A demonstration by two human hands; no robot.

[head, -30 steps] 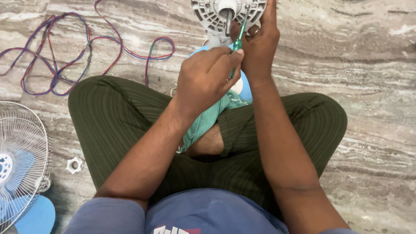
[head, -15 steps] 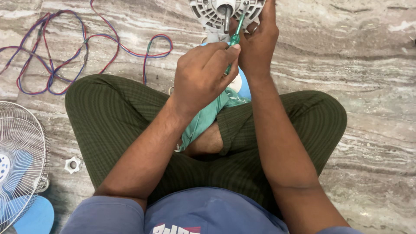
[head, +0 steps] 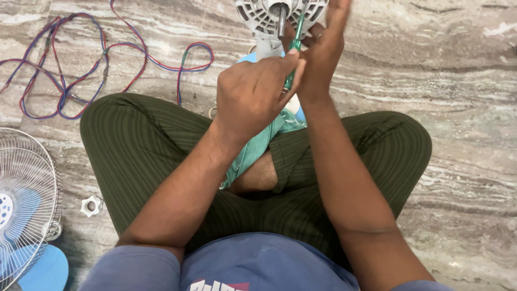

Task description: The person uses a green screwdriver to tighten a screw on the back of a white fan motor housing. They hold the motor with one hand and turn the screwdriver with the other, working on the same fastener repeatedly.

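While my left hand [head: 253, 94] keeps its grip clamped on the green screwdriver [head: 293, 54], I see the tool now standing steeper than a second ago, its tip up at the grey fan motor housing [head: 264, 16] beside the metal shaft [head: 281, 19]. My right hand [head: 323, 48] has loosened, fingers stretched up along the housing's side. The coloured wires [head: 81, 64] and fan guard [head: 24, 199] lie unchanged on the floor [head: 458, 81].
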